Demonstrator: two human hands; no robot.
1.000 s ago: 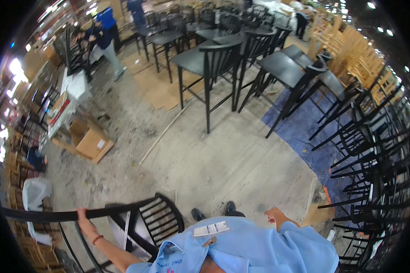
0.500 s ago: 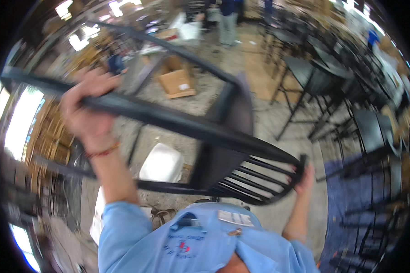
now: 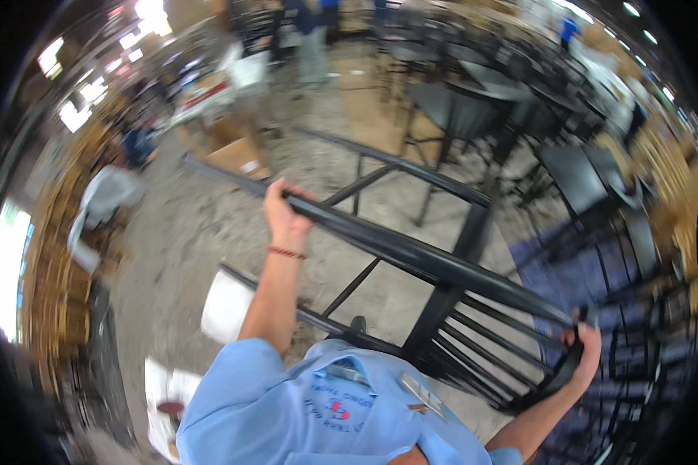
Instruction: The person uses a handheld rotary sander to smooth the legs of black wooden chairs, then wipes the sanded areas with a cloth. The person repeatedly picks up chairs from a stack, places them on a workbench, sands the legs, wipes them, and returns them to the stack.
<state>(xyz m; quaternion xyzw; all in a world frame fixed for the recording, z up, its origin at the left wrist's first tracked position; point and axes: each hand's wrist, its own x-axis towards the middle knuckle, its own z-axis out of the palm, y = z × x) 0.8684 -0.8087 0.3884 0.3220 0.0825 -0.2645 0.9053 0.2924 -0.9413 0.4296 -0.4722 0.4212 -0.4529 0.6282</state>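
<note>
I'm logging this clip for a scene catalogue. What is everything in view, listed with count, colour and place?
Black metal bar chair: one, black, lifted and tipped on its side in front of the person, held at a leg and at the backrest.
Other black chairs and stools: many, too blurred to count, across the top and right.
Brown cardboard box: one, on the floor at upper left.
White bucket-like container: one, on the floor at lower left.
Grey concrete floor: bare in the middle.
Other people: blurred, far off at the top.
Light blue shirt: one, bottom centre.
Left hand: gripping a chair leg, red band on its wrist.
Right hand: gripping the curved backrest.
</note>
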